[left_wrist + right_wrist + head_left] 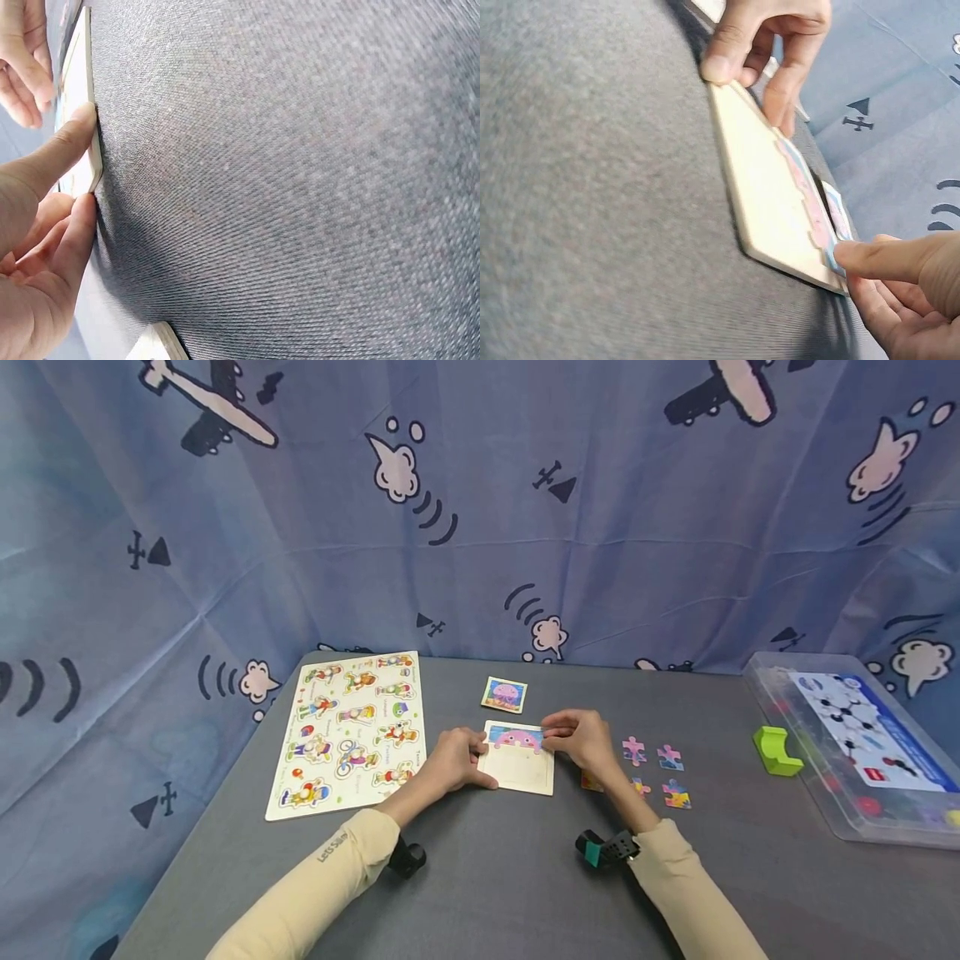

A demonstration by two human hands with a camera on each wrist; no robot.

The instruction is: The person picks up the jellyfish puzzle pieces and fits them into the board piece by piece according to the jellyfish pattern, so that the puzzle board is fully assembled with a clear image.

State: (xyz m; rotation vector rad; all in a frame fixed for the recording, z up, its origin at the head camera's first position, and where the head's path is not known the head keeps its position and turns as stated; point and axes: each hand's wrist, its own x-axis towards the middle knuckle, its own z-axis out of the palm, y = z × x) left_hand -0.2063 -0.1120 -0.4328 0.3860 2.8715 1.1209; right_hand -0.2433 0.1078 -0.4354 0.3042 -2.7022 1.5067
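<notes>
A small square wooden puzzle board (517,777) lies on the grey table. Joined pieces (516,739) along its far side show a pink creature on blue; the nearer part is bare wood. My left hand (454,760) grips the board's left side, thumb at the near corner and fingers along the edge. At the far right corner, my right hand (579,739) pinches the board's edge, its thumb (855,257) on the end of the pieced row. Loose jigsaw pieces (633,750) lie to the right, some partly hidden behind my right forearm.
Beyond the board lies a small picture square (504,694) with a pink creature. A large character board (352,714) is at the left. On the right are a bright green block (777,752) and a clear plastic case (847,818). A patterned blue curtain (480,568) hangs behind.
</notes>
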